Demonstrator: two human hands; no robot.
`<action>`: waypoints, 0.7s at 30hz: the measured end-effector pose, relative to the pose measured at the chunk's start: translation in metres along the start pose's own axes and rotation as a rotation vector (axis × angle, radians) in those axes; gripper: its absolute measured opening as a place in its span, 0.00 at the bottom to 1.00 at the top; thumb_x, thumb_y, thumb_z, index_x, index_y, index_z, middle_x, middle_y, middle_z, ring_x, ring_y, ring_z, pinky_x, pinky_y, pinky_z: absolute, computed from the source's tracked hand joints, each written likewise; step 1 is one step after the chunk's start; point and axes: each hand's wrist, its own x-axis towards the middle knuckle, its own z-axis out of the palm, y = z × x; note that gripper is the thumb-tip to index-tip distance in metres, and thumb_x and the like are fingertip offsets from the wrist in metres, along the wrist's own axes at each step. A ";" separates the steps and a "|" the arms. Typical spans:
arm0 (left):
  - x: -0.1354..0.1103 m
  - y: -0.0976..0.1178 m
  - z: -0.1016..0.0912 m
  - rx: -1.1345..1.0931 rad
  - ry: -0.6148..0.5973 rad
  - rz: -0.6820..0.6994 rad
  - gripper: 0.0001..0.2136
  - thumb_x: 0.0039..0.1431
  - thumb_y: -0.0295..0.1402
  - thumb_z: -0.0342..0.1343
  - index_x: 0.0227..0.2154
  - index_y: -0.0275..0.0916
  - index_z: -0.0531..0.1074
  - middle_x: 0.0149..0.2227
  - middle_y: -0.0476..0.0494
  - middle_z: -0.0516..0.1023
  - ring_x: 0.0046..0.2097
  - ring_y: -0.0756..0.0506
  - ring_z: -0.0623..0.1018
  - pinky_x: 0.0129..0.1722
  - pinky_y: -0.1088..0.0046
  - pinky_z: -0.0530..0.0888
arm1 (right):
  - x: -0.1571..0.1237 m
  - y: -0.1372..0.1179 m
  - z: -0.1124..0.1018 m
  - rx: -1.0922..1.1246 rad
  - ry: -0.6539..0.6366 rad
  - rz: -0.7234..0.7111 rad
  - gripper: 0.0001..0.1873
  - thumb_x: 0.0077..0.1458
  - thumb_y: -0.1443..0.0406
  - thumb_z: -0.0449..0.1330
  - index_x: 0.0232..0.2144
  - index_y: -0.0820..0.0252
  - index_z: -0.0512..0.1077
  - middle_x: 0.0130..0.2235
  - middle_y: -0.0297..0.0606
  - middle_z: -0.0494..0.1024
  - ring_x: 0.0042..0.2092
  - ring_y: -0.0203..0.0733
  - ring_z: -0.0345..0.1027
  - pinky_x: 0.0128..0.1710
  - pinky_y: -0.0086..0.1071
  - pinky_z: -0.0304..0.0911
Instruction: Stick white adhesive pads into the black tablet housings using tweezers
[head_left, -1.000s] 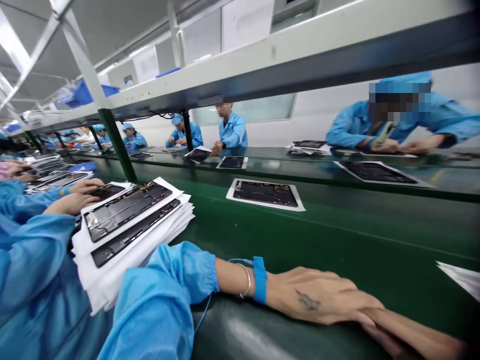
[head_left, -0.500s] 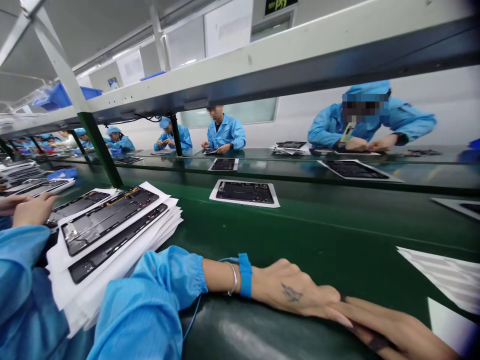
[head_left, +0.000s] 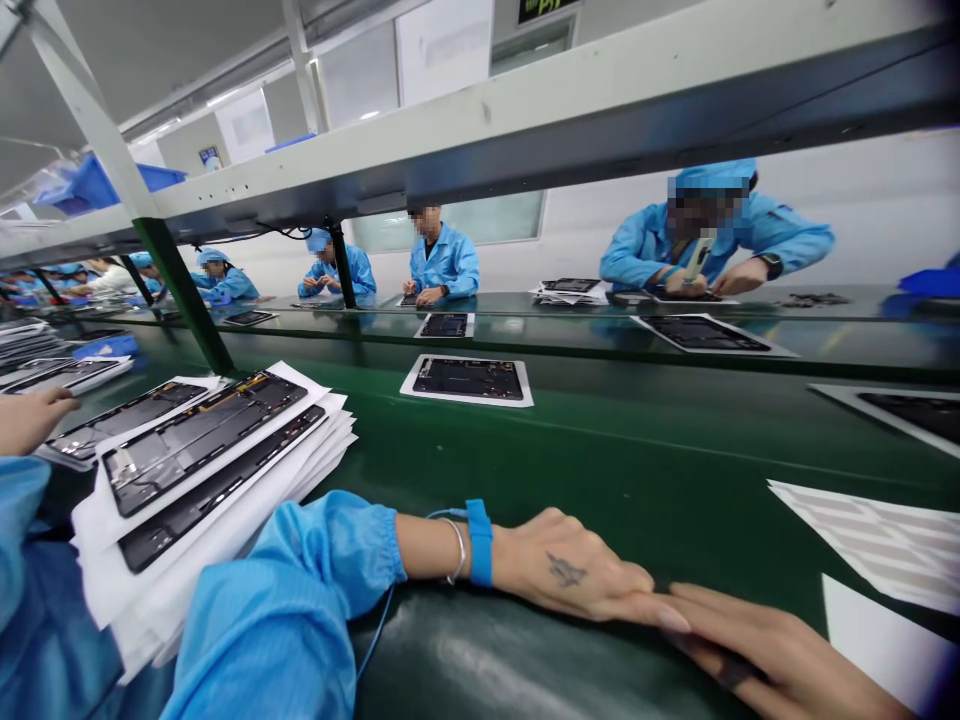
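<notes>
My left hand [head_left: 570, 570], with a blue wrist strap [head_left: 478, 543] and a silver bracelet, rests low over the green bench. Its fingers are closed and meet the fingertips of my right hand [head_left: 772, 645] at lower right. The right hand's fingers are stretched out and lie close together; a dark patch shows between them. Whether anything small sits where the hands touch is hidden. Left of my forearm, a stack of white sheets [head_left: 315, 470] carries opened dark tablet housings [head_left: 217, 435]. White sheets [head_left: 870, 640] lie beyond my right hand.
Another tablet housing [head_left: 469, 379] lies on white paper ahead of me, and more are at right. A grey shelf beam [head_left: 450, 150] crosses overhead on a green post [head_left: 184, 300]. A neighbour's hand [head_left: 34, 415] is at far left. Several co-workers sit opposite.
The view has shifted slightly, so the bench things appear a little further left. My hands stay together. The neighbour's hand at left has drawn back from the housing.
</notes>
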 end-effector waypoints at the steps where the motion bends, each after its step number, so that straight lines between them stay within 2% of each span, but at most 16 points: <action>1: 0.000 0.000 0.000 -0.002 -0.003 0.003 0.22 0.71 0.52 0.34 0.34 0.42 0.65 0.36 0.52 0.79 0.38 0.45 0.79 0.29 0.72 0.63 | 0.000 0.000 -0.001 0.024 -0.029 0.002 0.20 0.62 0.51 0.50 0.29 0.54 0.76 0.24 0.38 0.72 0.25 0.40 0.66 0.26 0.29 0.63; 11: 0.002 -0.002 0.004 -0.005 0.009 0.014 0.24 0.71 0.52 0.33 0.39 0.43 0.69 0.36 0.48 0.78 0.39 0.44 0.80 0.33 0.72 0.68 | -0.001 0.000 -0.002 0.064 -0.085 0.033 0.18 0.63 0.54 0.50 0.31 0.53 0.76 0.26 0.39 0.72 0.27 0.41 0.66 0.27 0.30 0.62; 21: 0.002 -0.001 0.004 0.020 0.013 0.013 0.23 0.71 0.52 0.34 0.39 0.43 0.69 0.37 0.48 0.79 0.39 0.44 0.80 0.32 0.73 0.67 | -0.001 -0.002 -0.002 0.063 -0.091 0.038 0.17 0.63 0.55 0.51 0.33 0.53 0.77 0.27 0.39 0.74 0.27 0.41 0.67 0.28 0.30 0.63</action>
